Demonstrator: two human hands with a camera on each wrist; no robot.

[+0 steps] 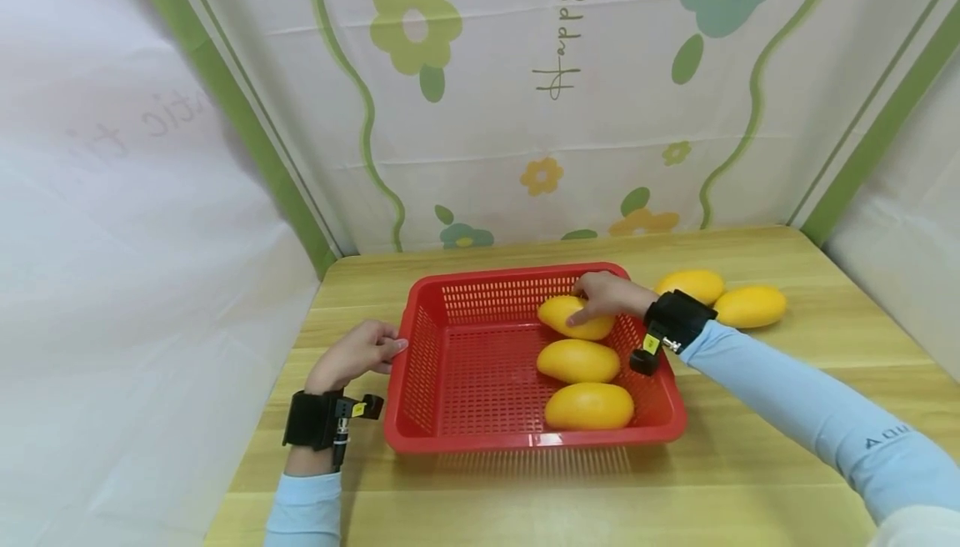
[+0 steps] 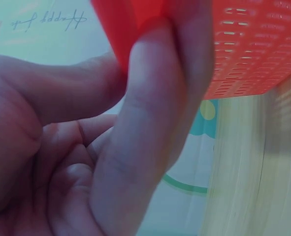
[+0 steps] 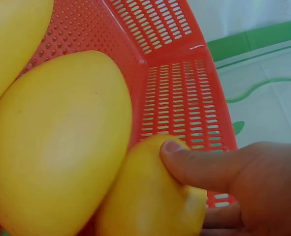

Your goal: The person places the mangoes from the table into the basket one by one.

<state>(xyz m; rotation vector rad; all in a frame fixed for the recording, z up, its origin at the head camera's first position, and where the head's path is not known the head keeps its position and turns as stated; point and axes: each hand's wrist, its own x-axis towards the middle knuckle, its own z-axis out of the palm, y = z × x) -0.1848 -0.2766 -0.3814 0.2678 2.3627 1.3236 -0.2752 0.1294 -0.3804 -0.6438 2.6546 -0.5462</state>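
Note:
A red slotted basket (image 1: pixel 487 380) stands on the wooden table. Its left rim is pinched between the thumb and fingers of my left hand (image 1: pixel 362 355). Inside, along the right side, lie three yellow mangoes in a column. At the back, my right hand (image 1: pixel 606 293) holds the farthest mango (image 1: pixel 555 313), thumb across its near face; the right wrist view shows the thumb pressed on that mango (image 3: pixel 145 196), with the other fingers mostly hidden. Just in front are the middle mango (image 1: pixel 577 361) and the front mango (image 1: pixel 589 407).
Right of the basket, partly behind the right wrist, two more mangoes (image 1: pixel 692 284) lie side by side on the table (image 1: pixel 810 372). A white printed curtain (image 1: pixel 480 130) rises behind the table's back edge, with further sheets at both sides.

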